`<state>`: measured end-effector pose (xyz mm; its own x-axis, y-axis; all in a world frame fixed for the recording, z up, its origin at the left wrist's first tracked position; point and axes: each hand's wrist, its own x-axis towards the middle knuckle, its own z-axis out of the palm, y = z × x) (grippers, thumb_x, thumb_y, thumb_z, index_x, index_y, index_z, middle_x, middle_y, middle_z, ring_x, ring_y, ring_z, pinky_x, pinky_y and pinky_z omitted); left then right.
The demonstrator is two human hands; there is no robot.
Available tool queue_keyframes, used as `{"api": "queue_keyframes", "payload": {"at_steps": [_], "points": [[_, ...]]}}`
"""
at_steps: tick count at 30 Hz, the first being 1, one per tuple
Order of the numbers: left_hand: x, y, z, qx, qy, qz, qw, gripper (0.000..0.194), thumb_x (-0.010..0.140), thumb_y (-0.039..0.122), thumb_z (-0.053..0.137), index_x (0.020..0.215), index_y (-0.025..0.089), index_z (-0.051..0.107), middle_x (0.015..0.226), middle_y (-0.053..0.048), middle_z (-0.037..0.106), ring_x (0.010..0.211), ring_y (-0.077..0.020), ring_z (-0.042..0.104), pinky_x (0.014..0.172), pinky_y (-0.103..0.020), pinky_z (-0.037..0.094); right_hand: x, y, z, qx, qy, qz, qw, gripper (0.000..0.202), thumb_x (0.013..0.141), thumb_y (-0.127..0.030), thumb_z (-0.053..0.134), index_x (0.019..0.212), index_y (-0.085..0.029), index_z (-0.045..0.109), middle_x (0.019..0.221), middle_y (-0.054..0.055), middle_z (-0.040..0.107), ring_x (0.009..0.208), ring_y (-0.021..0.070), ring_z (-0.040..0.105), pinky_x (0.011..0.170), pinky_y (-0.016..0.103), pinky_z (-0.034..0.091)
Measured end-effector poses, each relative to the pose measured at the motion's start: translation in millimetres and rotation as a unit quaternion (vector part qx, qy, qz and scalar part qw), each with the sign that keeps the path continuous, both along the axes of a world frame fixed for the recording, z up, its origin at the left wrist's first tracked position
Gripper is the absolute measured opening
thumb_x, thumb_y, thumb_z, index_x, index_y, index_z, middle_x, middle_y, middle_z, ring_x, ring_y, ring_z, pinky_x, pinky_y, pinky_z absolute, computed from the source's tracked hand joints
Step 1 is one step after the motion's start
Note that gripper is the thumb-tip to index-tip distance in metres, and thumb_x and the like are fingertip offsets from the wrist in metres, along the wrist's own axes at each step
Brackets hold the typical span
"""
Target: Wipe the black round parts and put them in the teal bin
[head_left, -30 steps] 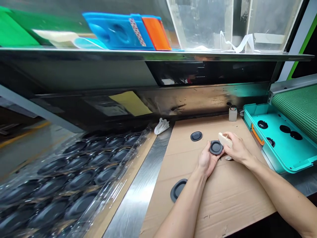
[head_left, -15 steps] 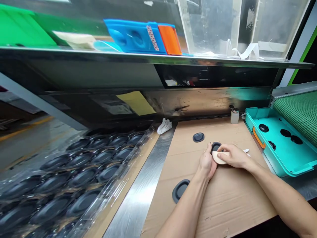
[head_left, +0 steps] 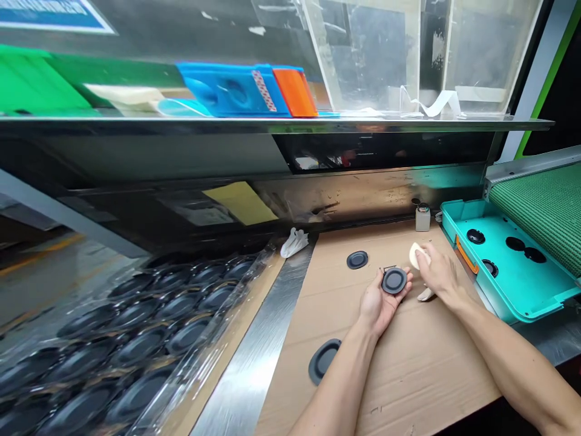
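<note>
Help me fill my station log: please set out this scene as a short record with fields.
Left hand: holds a dark disc
Right hand: grips a cream pad, apart from the disc
Cardboard sheet: two more dark discs; small bottle near the far edge
Teal tray: four round black pieces
Left side: rows of dark pieces in clear plastic
Shelf: blue-and-orange item

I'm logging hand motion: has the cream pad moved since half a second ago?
Yes: judged against the standing bottle, the cream pad has moved forward and rightward, closer to it.
</note>
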<state>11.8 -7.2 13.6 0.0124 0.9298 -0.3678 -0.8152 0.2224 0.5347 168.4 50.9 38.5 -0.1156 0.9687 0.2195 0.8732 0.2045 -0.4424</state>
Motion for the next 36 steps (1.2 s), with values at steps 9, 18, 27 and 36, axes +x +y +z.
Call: {"api": "queue_keyframes", "payload": {"at_steps": [9, 18, 27, 36], "points": [[-7, -6, 1.9, 0.060, 0.007, -0.021, 0.998, 0.029, 0.093, 0.027, 0.051, 0.114, 0.011, 0.063, 0.116, -0.019, 0.069, 0.101, -0.0270, 0.070, 0.078, -0.035, 0.057, 27, 24, -22.3, -0.038, -0.025, -0.026, 0.999, 0.039, 0.101, -0.047, 0.040, 0.128, -0.026, 0.059, 0.112, 0.010, 0.071, 0.102, 0.0267, 0.066, 0.079, 0.032, 0.043], [19, -26, 8.7, 0.188, 0.288, 0.171, 0.923, 0.085, 0.060, -0.001, 0.085, 0.134, 0.027, 0.057, 0.125, -0.007, 0.067, 0.138, -0.0207, 0.048, 0.114, -0.026, 0.037, 26, 25, -23.8, -0.040, -0.041, -0.022, 0.998, 0.040, 0.101, -0.045, 0.040, 0.128, -0.024, 0.060, 0.113, 0.009, 0.071, 0.103, 0.0254, 0.065, 0.080, 0.031, 0.043], [21, -31, 10.9, 0.224, 0.300, 0.189, 0.908, 0.079, 0.058, -0.005, 0.083, 0.127, 0.026, 0.061, 0.128, -0.009, 0.065, 0.136, -0.0241, 0.048, 0.116, -0.031, 0.034, 26, 26, -24.5, -0.045, -0.039, -0.026, 0.998, 0.040, 0.100, -0.046, 0.040, 0.128, -0.025, 0.061, 0.113, 0.010, 0.071, 0.104, 0.0264, 0.065, 0.081, 0.032, 0.044], [11, -6, -17.7, 0.120, 0.680, 0.098, 0.717, 0.012, 0.085, 0.035, 0.068, 0.083, 0.023, 0.072, 0.105, -0.020, 0.066, 0.126, -0.0429, 0.044, 0.113, -0.059, 0.020, 34, 29, -23.8, -0.059, -0.061, -0.024, 0.996, 0.045, 0.099, -0.047, 0.037, 0.128, -0.024, 0.064, 0.115, 0.014, 0.070, 0.107, 0.0301, 0.064, 0.083, 0.036, 0.045]]}}
